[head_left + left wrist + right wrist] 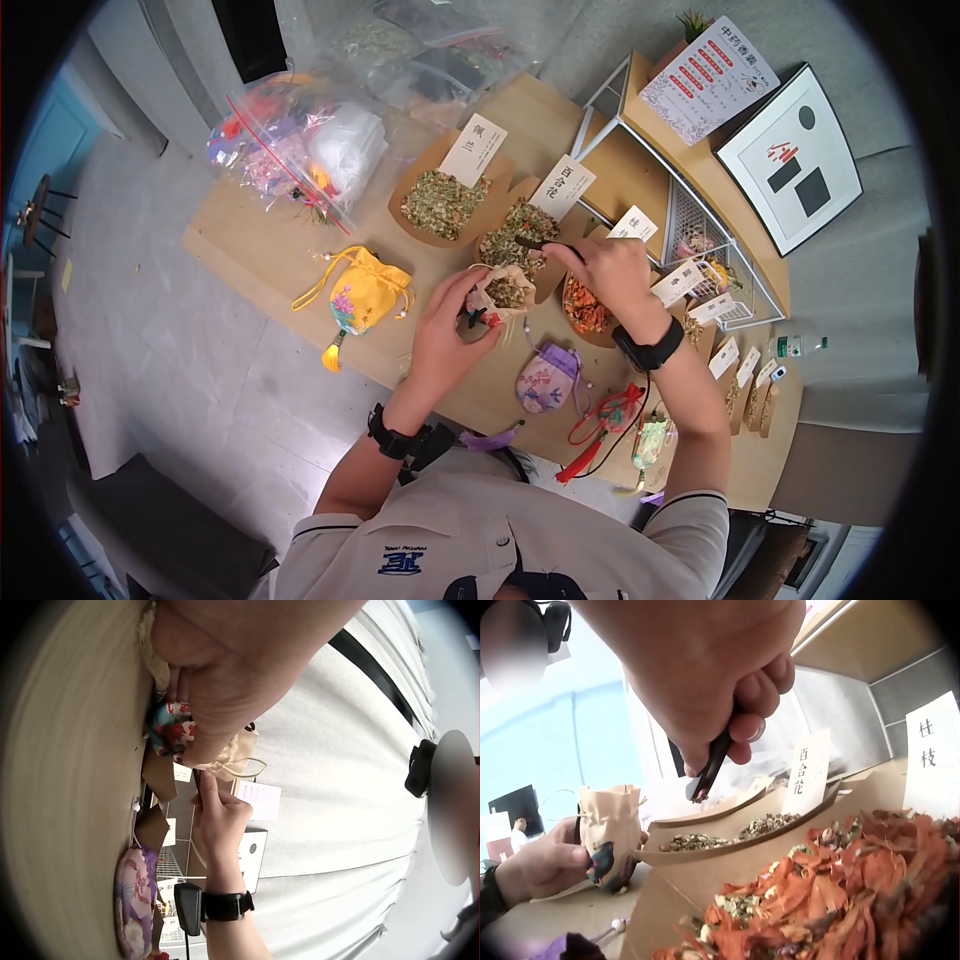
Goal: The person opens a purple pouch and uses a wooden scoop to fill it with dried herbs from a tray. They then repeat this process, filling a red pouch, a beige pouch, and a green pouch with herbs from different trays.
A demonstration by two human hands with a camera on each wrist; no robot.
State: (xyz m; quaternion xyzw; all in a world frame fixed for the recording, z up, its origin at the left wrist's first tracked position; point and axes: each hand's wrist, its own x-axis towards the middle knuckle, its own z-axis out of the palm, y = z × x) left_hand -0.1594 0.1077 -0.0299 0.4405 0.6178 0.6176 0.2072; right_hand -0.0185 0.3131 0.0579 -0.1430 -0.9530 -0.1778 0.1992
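Note:
My left hand (447, 335) holds a cream drawstring pouch (613, 814) with a colourful bird-like pattern. Its mouth faces up, and dried herbs (507, 292) show inside. In my right hand (615, 272) is a slim dark scoop (715, 761), gripped by its handle with a few dried bits at its tip. From the head view, the scoop's tip overlaps the green dried herbs in the middle paper tray (520, 188), just beyond the pouch. Close below the right hand, a tray of orange dried petals (832, 889) fills the right wrist view's foreground.
A yellow pouch (368, 290) lies left, a purple one (547, 380) nearer my body, and a red one (622, 408) to the right. Plastic bags (300, 150) stand at the back left. Labelled herb trays line the table before a shelf (690, 170).

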